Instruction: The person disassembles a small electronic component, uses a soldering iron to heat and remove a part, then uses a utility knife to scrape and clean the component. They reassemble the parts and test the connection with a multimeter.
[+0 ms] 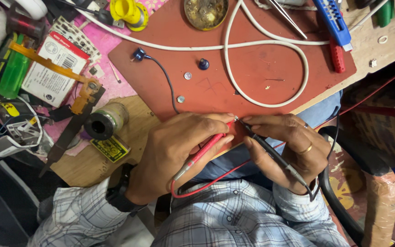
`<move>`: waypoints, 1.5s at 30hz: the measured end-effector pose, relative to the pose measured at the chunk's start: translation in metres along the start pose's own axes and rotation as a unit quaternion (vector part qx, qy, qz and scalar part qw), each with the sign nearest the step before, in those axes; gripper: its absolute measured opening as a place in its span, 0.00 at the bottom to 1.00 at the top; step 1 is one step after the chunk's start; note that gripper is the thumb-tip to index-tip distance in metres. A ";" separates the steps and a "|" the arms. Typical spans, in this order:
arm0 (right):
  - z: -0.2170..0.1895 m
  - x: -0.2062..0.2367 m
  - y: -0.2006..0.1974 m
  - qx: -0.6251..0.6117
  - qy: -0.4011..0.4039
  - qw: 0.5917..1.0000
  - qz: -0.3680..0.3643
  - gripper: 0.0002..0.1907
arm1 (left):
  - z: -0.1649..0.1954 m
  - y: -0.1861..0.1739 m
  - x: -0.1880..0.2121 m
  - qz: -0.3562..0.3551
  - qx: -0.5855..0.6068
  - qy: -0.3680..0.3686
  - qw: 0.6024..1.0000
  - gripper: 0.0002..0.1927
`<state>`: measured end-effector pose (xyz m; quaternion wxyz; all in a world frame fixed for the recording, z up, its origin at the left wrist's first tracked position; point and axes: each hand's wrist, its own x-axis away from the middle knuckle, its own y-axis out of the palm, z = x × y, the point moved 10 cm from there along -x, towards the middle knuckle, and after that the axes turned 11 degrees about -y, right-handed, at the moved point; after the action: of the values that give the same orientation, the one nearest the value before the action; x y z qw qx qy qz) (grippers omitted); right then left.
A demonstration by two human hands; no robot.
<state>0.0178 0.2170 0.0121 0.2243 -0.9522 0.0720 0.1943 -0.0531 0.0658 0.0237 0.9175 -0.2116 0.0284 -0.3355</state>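
My left hand (174, 151) grips a red test probe (206, 147) like a pen, its red lead (206, 185) looping back over my lap. My right hand (289, 148) holds a black test probe (270, 151) the same way. Both probe tips meet at a tiny pale part (236, 118) at the near edge of the reddish-brown mat (252, 64). A gold ring sits on one finger of my right hand. Whatever lies under my fingers is hidden.
On the mat lie a looped white cable (270, 45), a black wire with a blue plug (139, 54), a blue knob (203, 64), two small washers, a round tin (205, 13), tweezers and a blue-and-red cutter (334, 27). A solder spool (104, 121), green bottle (12, 73) and printed box (53, 68) crowd the left.
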 end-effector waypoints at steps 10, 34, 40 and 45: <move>-0.003 -0.002 0.001 -0.004 0.003 1.000 -0.007 0.14 | 0.002 -0.001 -0.001 0.001 0.002 0.006 1.000 0.16; -0.003 -0.002 0.002 -0.014 0.011 1.000 -0.009 0.13 | 0.001 0.000 0.001 0.002 0.004 0.003 1.000 0.16; -0.005 -0.005 0.002 -0.012 0.010 1.000 -0.022 0.13 | -0.001 0.000 0.001 0.004 0.013 0.000 1.000 0.16; -0.005 -0.003 0.002 -0.005 0.018 1.000 -0.018 0.13 | -0.001 0.000 0.001 0.003 0.012 0.004 1.000 0.17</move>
<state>0.0163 0.2129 0.0168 0.2219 -0.9578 0.0576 0.1732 -0.0525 0.0647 0.0232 0.9210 -0.1990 0.0287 -0.3338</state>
